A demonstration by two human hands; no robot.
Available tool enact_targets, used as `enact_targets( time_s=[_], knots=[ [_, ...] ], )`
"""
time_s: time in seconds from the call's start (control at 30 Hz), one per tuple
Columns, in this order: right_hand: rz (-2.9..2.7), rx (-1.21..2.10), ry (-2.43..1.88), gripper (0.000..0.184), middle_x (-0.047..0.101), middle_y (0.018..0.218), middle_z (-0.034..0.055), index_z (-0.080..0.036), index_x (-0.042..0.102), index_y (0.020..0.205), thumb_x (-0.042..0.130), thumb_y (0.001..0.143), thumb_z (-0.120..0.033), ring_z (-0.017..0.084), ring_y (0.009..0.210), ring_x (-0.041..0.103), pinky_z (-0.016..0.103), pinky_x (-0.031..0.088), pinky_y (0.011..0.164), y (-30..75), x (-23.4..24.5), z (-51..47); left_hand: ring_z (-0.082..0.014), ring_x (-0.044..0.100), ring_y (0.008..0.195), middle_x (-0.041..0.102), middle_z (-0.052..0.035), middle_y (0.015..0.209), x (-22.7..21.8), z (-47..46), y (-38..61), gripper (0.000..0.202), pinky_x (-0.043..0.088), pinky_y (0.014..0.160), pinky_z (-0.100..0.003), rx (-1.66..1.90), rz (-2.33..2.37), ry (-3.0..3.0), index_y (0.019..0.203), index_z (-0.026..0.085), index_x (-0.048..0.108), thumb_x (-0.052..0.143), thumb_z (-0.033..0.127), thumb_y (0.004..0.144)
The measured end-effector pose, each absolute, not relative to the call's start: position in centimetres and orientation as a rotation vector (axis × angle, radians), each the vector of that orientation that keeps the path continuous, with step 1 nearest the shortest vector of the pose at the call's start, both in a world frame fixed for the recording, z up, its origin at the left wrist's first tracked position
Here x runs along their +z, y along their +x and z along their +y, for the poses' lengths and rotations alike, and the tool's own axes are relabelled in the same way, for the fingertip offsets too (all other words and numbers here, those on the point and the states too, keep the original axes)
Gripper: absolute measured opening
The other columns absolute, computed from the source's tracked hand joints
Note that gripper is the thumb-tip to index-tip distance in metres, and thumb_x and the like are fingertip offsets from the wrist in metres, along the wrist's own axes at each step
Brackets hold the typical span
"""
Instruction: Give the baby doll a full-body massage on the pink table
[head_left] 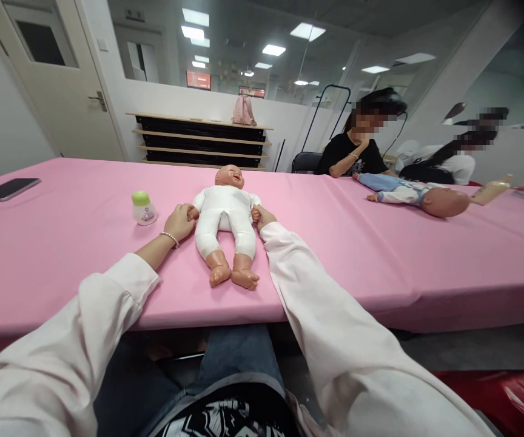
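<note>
Doll, a white-suited vinyl baby (224, 212), lies face-up on the pink-covered table (62, 267), directly between your left fingers (182, 218) and right fingers (261, 215), which grasp its small hands.

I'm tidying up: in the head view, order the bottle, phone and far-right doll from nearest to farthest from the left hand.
1. Bottle, just left of the left hand.
2. Phone, far left.
3. Doll, far right.

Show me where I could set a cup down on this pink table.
Bare pink tablecloth lies between the phone and the green-capped bottle, and between the right hand and the second doll. It's crowded around the white-suited baby doll, held by the left hand and that right hand.
</note>
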State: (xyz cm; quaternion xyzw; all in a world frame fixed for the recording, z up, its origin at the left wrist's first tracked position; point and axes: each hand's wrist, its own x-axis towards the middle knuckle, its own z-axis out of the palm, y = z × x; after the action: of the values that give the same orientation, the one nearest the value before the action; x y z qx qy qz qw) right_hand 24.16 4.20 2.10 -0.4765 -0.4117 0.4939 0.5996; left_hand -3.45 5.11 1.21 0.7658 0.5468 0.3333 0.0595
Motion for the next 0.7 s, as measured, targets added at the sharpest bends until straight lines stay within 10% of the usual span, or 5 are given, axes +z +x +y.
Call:
enact_targets(
  time_s=[0.1, 0.2, 0.7],
  knots=[
    [-1.1, 0.925, -1.15, 0.013, 0.067, 0.092, 0.0037, -0.016, 0.062, 0.091, 0.063, 0.078, -0.021, 0.016, 0.089, 0.062, 0.029, 0.053, 0.08, 25.2, 2.4, 4.5, -0.024, 0.056, 0.104, 0.059, -0.0106, 0.112, 1.9, 6.0, -2.7, 0.041, 0.044, 0.09, -0.036, 1.247, 1.671, 2.219, 0.115, 0.016, 0.051, 0.053, 0.013, 0.074],
    [-1.344, 0.417, -1.196, 0.048, 0.06, 0.121, 0.0047, -0.021, 0.052, 0.117, 0.065, 0.071, -0.019, 0.021, 0.115, 0.054, 0.035, 0.041, 0.102, 25.9, 3.0, 5.7, -0.0235, 0.057, 0.103, 0.06, -0.0114, 0.111, 2.4, 7.7, -1.5, 0.05, 0.045, 0.088, -0.036, 1.502, 1.67, 2.058, 0.122, 0.014, 0.043, 0.058, 0.02, 0.075],
    [-1.239, -0.169, -1.416, 0.032, 0.059, 0.124, 0.0079, -0.02, 0.059, 0.095, 0.03, 0.092, -0.034, 0.019, 0.118, 0.052, 0.035, 0.043, 0.095, 26.6, 1.9, 15.1, -0.0298, 0.052, 0.106, 0.061, -0.0125, 0.117, 2.0, 17.8, 3.3, 0.038, 0.039, 0.087, -0.043, 1.572, 1.929, 1.973, 0.123, 0.019, 0.051, 0.037, 0.033, 0.091]
  ],
)
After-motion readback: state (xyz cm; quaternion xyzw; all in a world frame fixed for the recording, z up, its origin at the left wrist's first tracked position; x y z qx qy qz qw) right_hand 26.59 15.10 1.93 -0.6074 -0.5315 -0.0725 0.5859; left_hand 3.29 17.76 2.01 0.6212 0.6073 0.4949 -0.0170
